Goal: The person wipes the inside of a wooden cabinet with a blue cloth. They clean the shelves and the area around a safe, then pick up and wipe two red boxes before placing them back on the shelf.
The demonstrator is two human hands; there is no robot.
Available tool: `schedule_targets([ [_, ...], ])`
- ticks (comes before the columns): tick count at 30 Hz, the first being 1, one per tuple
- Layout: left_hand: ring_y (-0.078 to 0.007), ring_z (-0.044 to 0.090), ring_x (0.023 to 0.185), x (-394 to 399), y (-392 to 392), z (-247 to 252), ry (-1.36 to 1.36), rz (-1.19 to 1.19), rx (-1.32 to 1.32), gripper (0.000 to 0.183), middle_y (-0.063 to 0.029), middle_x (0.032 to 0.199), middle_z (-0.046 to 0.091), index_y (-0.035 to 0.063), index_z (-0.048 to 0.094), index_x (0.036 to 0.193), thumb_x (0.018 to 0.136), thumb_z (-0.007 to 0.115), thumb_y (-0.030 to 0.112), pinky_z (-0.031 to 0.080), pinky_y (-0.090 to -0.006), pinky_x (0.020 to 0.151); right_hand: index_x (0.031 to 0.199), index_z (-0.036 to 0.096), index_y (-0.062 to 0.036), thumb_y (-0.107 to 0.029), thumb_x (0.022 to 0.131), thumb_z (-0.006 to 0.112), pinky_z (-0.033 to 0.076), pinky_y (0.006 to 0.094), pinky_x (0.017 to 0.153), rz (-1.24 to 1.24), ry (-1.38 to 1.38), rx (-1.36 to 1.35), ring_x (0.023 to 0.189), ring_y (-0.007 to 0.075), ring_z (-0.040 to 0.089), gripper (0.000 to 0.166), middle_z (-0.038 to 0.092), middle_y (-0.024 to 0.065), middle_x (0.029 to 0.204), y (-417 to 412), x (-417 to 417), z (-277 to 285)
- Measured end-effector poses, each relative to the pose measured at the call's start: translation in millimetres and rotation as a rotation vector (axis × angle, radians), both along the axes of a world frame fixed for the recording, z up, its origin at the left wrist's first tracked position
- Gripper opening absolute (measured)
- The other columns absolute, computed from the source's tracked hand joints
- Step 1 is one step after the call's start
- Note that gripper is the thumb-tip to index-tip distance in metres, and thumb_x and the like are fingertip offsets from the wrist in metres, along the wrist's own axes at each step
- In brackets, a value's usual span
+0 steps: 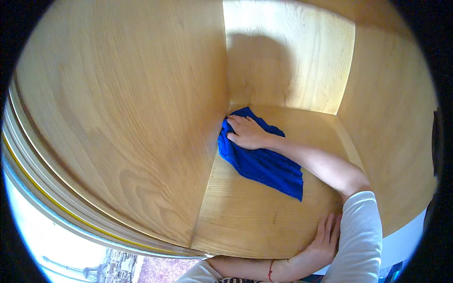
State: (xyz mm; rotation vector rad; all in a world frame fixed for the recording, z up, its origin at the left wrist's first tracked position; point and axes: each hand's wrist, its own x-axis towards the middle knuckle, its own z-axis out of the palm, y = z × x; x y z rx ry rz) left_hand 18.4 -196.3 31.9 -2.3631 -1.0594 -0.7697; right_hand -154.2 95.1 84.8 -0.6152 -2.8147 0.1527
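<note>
My right hand (249, 132) presses a blue cloth (272, 169) onto the wooden bottom panel (247, 215) of a cabinet compartment, at the corner by the left side panel. The cloth spreads out beneath the palm and trails towards the front right. Near the front edge of the bottom panel, my left hand (324, 240) rests with its fingers spread, close to the right sleeve, holding nothing. A thin red string is around the left wrist.
Wooden side panels stand on the left (134, 116) and right (389, 106). The lit back panel (318, 63) bears a shadow. Track-like edge strips (70, 208) curve along the lower left, with a printed picture (120, 265) beyond.
</note>
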Motion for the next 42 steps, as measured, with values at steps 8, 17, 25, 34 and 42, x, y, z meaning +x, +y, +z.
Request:
schedule_targets([
  [8,-0.0462,0.056,0.125,0,-3,-8,0.244,0.063,-0.004,0.055,-0.0324,0.131,0.060,-0.0126,0.062,0.125,0.089,0.047,0.026,0.039,-0.0617,0.108,0.150,0.036,0.0039,-0.048,0.096,0.040,0.031,0.0530,0.117,-0.140,-0.064,0.022,0.145,0.0372,0.035,0.075,0.036,0.0209,0.158,87,-27,3],
  [17,-0.0446,0.057,0.124,11,-1,12,-0.025,0.135,0.017,0.055,-0.0273,0.136,0.058,-0.0026,0.065,0.123,0.083,0.051,0.033,0.041,-0.0526,0.109,0.146,0.037,0.0105,-0.051,0.095,0.045,0.028,0.0567,0.117,0.019,-0.050,0.055,0.145,0.0424,0.032,0.081,0.032,0.0291,0.157,4,6,-7],
  [25,-0.0441,0.058,0.124,9,-8,11,-0.019,0.133,0.066,0.050,-0.0272,0.137,0.058,0.0001,0.065,0.126,0.090,0.049,0.031,0.044,-0.0496,0.105,0.120,0.051,0.0147,-0.047,0.089,0.061,0.040,0.0574,0.103,0.194,0.159,0.234,0.123,0.0462,0.048,0.070,0.050,0.0336,0.129,-101,35,-12],
  [34,-0.0443,0.059,0.120,10,-10,11,0.052,0.112,0.077,0.050,-0.0277,0.129,0.062,-0.0049,0.067,0.121,0.088,0.052,0.029,0.048,-0.0462,0.100,0.141,0.043,0.0078,-0.041,0.093,0.053,0.031,0.0595,0.112,-0.106,0.065,0.088,0.139,0.0433,0.039,0.069,0.038,0.0283,0.152,-16,9,-1],
  [42,-0.0431,0.058,0.122,10,-8,-2,-0.053,0.070,0.088,0.055,-0.0257,0.133,0.060,-0.0053,0.058,0.132,0.091,0.049,0.029,0.043,-0.0513,0.107,0.128,0.046,0.0204,-0.041,0.089,0.060,0.029,0.0604,0.113,0.199,0.022,0.122,0.130,0.0500,0.041,0.074,0.043,0.0375,0.137,-203,59,5],
])
